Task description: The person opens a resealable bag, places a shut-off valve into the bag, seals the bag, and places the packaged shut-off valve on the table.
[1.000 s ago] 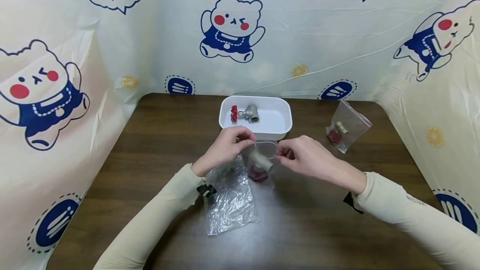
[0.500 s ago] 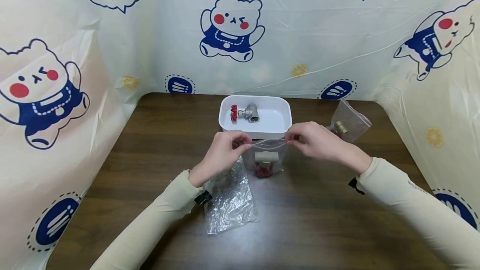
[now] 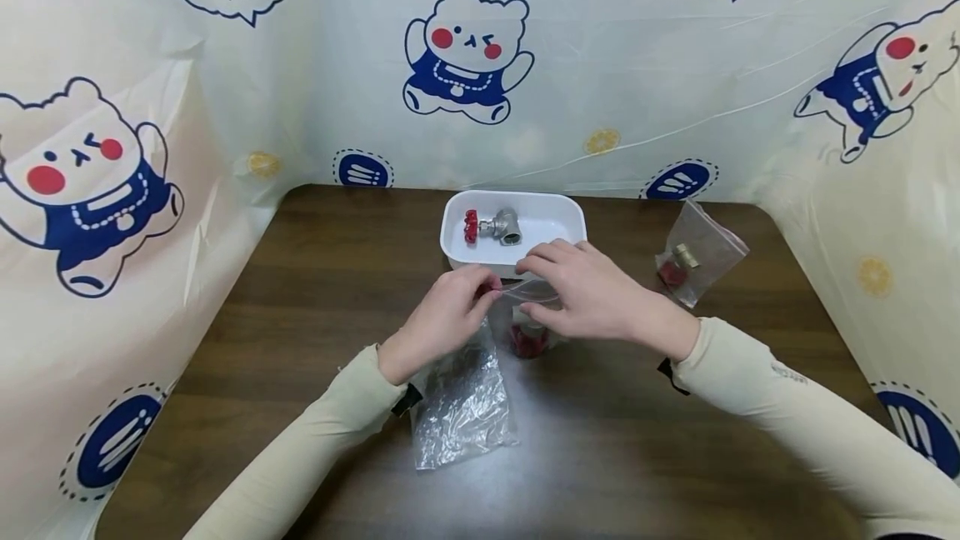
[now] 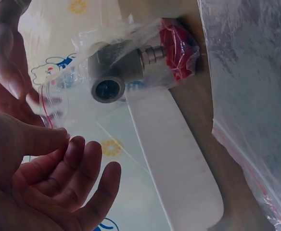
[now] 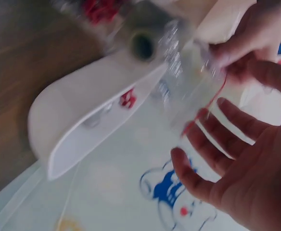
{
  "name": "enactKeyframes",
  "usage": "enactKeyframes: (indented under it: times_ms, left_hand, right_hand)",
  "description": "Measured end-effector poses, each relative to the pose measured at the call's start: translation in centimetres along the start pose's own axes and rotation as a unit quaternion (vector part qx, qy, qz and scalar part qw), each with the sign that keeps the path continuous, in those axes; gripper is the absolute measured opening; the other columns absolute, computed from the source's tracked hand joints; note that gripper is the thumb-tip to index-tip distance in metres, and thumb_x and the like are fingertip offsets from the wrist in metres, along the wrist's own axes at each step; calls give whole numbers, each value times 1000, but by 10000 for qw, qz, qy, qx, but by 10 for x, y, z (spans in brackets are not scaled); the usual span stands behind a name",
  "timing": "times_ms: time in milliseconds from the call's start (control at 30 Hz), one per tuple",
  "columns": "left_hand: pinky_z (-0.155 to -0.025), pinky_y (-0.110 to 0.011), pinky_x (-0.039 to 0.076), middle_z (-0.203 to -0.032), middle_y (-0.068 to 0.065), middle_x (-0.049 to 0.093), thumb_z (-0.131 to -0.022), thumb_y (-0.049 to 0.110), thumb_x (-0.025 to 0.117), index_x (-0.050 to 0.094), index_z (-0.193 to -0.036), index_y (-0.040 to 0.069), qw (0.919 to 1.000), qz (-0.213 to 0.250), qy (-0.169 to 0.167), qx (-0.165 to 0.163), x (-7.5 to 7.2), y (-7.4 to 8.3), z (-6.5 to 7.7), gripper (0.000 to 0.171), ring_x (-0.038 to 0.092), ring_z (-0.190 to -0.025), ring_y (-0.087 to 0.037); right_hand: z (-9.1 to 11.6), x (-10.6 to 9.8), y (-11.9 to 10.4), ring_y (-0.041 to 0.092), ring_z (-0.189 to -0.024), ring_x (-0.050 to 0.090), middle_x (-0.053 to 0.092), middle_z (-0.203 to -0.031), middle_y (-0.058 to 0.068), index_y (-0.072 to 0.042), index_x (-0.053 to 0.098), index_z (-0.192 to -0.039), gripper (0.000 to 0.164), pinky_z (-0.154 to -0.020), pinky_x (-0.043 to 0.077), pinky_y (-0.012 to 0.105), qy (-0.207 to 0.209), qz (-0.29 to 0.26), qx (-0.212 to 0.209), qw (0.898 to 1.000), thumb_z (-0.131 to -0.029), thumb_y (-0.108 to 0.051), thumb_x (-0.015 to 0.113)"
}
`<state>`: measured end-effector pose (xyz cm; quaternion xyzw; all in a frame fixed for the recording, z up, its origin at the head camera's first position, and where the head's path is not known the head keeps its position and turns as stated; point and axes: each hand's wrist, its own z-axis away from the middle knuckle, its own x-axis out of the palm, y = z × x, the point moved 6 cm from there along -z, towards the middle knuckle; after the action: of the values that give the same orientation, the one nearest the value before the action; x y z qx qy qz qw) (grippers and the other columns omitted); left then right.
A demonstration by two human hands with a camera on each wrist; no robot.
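Observation:
A clear zip bag (image 4: 66, 94) with a red-lined mouth hangs in front of the tray. Inside it is a metal valve (image 4: 116, 65) with a red handwheel (image 3: 529, 342). My left hand (image 3: 448, 313) pinches one end of the bag's mouth between thumb and index finger. Over the mouth's other side is my right hand (image 3: 596, 294), its fingers spread and loosely bent. In the right wrist view those fingers (image 5: 212, 139) lie close to the red zip line; whether they touch it I cannot tell.
Behind the hands stands a white tray (image 3: 551, 227) holding another red-handled valve (image 3: 495, 227). A bagged valve (image 3: 686, 261) lies on the right of the brown table (image 3: 637, 448). A flat clear bag (image 3: 465, 415) lies below my left hand.
My right hand has let go of the right end of the bag's mouth and moved left, its fingers spreading. The left hand keeps its pinch, and the bagged valve hangs nearly in place.

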<state>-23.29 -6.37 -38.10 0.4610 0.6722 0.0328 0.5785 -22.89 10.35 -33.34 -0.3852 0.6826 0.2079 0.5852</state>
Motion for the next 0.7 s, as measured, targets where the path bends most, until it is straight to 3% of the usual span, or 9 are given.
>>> enactKeyframes:
  times_ms: [300, 700]
  left_hand:
    - [-71, -32, 51, -94, -2, 64, -102, 4, 67, 69, -101, 7, 9997, -182, 108, 108, -2, 5, 6, 4, 57, -80, -15]
    - [-71, -32, 51, -93, 0, 62, -103, 6, 66, 68, -101, 8, 9995, -253, 171, 128, 0, 4, 7, 4, 57, -79, -14]
  right_hand:
    - [-19, 16, -14, 19, -83, 61, 69, -92, -1, -13, 76, -99, 8, -70, 47, 40, 411, 122, -485, 9979, -92, -15, 77]
    - [-27, 25, -10, 15, -78, 59, 66, -88, -3, -12, 76, -95, 4, -73, 49, 41, 213, -67, -414, 9989, -91, -12, 75]
